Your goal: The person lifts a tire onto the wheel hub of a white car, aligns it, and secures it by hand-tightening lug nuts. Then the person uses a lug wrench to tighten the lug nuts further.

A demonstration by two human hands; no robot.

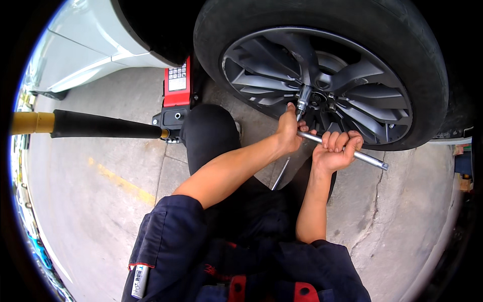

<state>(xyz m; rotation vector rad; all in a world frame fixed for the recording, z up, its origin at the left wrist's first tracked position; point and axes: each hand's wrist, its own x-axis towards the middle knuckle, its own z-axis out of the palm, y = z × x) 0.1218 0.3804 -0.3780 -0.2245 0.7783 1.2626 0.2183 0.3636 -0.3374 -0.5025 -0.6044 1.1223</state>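
In front of me stands a car wheel with dark grey alloy spokes [359,73] and a black tire [427,60]. A chrome socket [304,96] sits against the wheel near its hub, pointing into the lug nut area. My left hand [289,130] is closed around the head end of the lug wrench, just below the socket. The steel bar of the lug wrench [370,159] slants down to the right. My right hand [336,150] wraps around this bar, and its end sticks out past my fist. Whether the socket fully covers a nut is hidden.
A red and black floor jack [177,90] stands left of the wheel, its padded black handle [105,124] reaching left. The silver car body [95,45] is at upper left. A thin metal rod [280,173] shows between my knees. Concrete floor [126,166] lies around me.
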